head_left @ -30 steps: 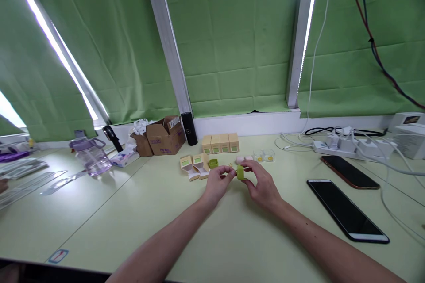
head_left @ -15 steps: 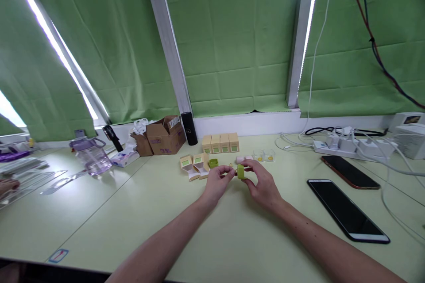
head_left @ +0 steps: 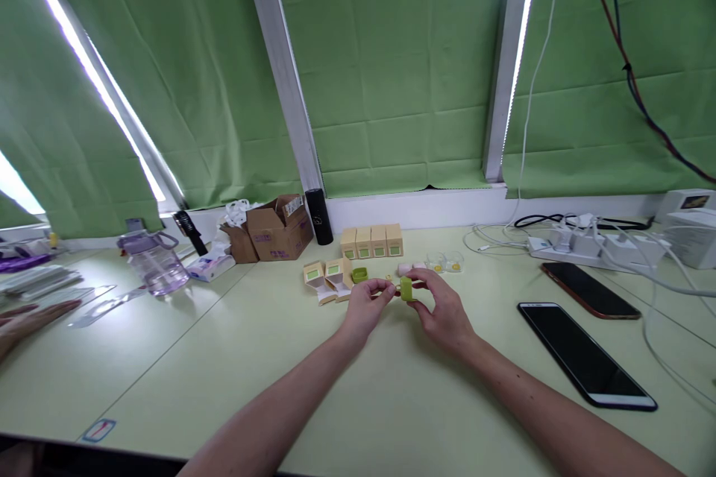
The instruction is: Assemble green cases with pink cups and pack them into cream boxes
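Note:
My right hand (head_left: 444,313) grips a small green square case (head_left: 406,288) between thumb and fingers, above the table. Close against the case's left side, my left hand (head_left: 365,307) is closed in a pinch on something too small to make out. Beyond my left hand sits a green open-topped piece (head_left: 359,275). Two opened cardboard boxes (head_left: 327,279) with green windows lie left of it. Past my right hand are small pink pieces (head_left: 411,267) and clear round cups (head_left: 444,262) with yellow bits inside.
Several closed small boxes (head_left: 371,241) stand in a row behind. Two phones (head_left: 587,354) and a power strip (head_left: 593,250) with cables are at right. At left are a carton (head_left: 280,231), a black cylinder (head_left: 318,216), a purple bottle (head_left: 154,261) and another person's hand (head_left: 39,319).
My two hands and the green case stay nearly still. At the far left, the other person's hand has moved further into view and lies stretched over the clear plastic sheets.

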A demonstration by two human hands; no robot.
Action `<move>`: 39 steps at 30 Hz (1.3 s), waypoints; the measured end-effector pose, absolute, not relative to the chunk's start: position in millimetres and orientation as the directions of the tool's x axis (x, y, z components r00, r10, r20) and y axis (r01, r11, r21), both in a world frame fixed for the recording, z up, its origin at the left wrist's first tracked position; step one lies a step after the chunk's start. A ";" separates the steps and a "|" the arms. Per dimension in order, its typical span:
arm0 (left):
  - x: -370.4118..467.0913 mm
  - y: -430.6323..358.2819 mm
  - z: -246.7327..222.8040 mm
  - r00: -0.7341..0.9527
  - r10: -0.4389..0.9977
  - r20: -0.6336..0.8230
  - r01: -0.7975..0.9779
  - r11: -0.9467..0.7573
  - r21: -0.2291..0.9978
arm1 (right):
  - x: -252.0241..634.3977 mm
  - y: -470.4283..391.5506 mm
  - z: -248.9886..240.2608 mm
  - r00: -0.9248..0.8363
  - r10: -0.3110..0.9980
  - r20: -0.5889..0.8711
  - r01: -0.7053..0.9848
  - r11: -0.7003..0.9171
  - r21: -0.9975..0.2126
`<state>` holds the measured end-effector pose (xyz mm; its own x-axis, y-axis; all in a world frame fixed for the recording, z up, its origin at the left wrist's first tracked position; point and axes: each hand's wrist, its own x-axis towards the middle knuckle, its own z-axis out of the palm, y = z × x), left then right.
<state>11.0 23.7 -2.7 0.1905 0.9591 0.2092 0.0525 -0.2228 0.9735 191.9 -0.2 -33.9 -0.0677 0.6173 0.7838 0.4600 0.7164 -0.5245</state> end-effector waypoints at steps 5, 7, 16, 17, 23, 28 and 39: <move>10.5 25.0 -3.5 0.193 0.960 0.205 0.037 -0.216 0.976 | 191.7 -1.0 -32.4 -0.061 0.612 0.788 0.455 0.720 -0.524; 10.1 25.2 -3.6 0.194 0.960 0.204 0.033 -0.214 0.976 | 191.9 -0.7 -32.9 -0.062 0.618 0.784 0.454 0.717 -0.529; 9.7 21.3 0.9 0.199 0.962 0.188 0.023 -0.197 0.980 | 192.0 -2.0 -31.5 -0.065 0.618 0.783 0.453 0.718 -0.529; 9.6 21.1 1.4 0.197 0.963 0.185 0.021 -0.193 0.981 | 191.9 -2.6 -30.8 -0.066 0.616 0.785 0.455 0.719 -0.526; 6.6 23.7 2.1 0.168 0.965 0.202 0.014 -0.207 0.978 | 193.1 -2.8 -30.9 -0.065 0.611 0.789 0.493 0.707 -0.507; 1.7 29.2 0.3 0.102 0.972 0.213 0.071 -0.221 0.973 | 195.2 0.1 -33.5 -0.050 0.601 0.797 0.522 0.697 -0.492; -2.0 19.7 -0.9 0.205 0.768 0.607 0.342 -0.637 0.691 | 195.7 -4.0 -27.4 -0.133 0.532 0.837 0.588 0.722 -0.365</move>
<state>-2.0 19.7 -0.9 0.2054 0.7680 0.6067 0.3419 -0.6371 0.6908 195.7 -4.0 -27.4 -0.1328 0.5315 0.8366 0.5882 0.7216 -0.3651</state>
